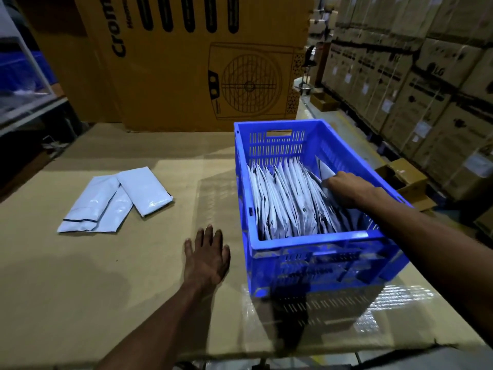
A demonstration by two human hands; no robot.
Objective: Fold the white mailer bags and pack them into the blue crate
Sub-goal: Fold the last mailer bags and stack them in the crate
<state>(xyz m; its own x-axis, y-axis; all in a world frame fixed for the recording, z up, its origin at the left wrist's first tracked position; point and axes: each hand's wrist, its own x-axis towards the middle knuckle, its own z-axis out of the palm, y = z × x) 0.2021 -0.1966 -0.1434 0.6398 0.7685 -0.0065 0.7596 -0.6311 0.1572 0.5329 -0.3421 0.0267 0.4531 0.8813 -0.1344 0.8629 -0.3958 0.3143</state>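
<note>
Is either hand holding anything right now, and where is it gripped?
The right hand grips a white mailer bag by its lower part, inside the blue crate. The left hand lies flat on the cardboard surface, holding nothing.

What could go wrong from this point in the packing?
The right hand pushes a folded bag into the blue crate beside a tight row of bags; it may crumple or spring open. The crate sits near the work surface's right edge, so pushing could shift it.
</note>
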